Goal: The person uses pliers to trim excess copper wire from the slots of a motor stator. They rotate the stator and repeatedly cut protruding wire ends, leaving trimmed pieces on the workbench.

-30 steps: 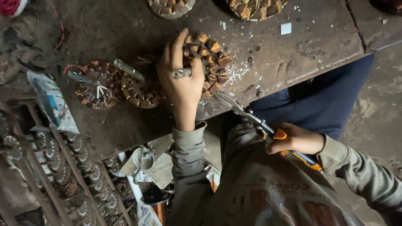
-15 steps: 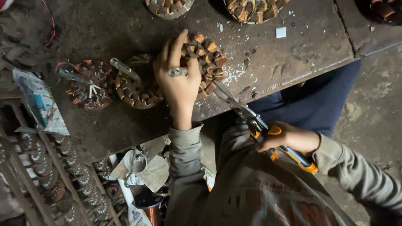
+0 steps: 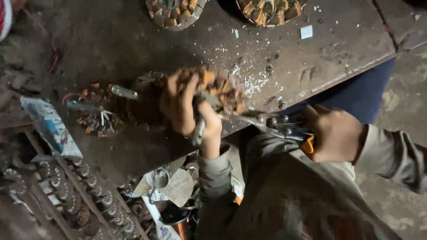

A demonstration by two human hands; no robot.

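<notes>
Left hand point(image 3: 189, 109) on copper-wound stator point(image 3: 220, 91), right hand point(image 3: 336, 133) gripping orange-handled snips point(image 3: 278, 126)

A round copper-wound stator core point(image 3: 218, 91) is lying on the worn wooden workbench point(image 3: 111, 40), under the left hand point(image 3: 189, 109). Just left of that hand, a second wire-tangled stator point(image 3: 100, 111) is sitting on the bench. Right of the left hand, orange-handled metal snips point(image 3: 278, 126) are lying in the right hand point(image 3: 333, 133), at the bench's near edge. Beyond the left hand, two more round wound cores point(image 3: 173, 11) point(image 3: 269, 10) are resting at the bench's far side. Below the left hand, a rack of small wound coils point(image 3: 75, 195) is sitting under the bench.
</notes>
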